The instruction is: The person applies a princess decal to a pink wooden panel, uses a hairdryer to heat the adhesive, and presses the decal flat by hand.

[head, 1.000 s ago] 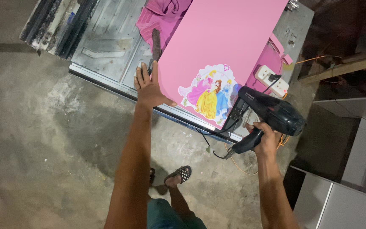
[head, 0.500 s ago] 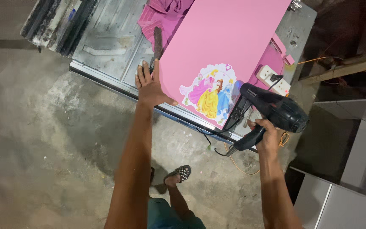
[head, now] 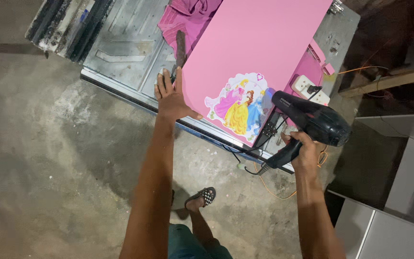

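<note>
A pink panel point(head: 259, 52) lies on the metal counter point(head: 120, 52), its sticker point(head: 238, 108) at the counter's near edge. The left hand point(head: 171, 96) rests flat, fingers spread, on the panel's left edge, steadying it and gripping nothing. The right hand point(head: 303, 148) has its grip clamped on the handle of a black heat blower point(head: 312, 122), whose nozzle points at the sticker's right side from close by. The step in hand looks like warming the sticker. The next move likely calls for sweeping the nozzle evenly over the sticker while the panel stays pinned. Against the earlier frames, the left hand sits a little further up the edge and the blower has hardly moved.
</note>
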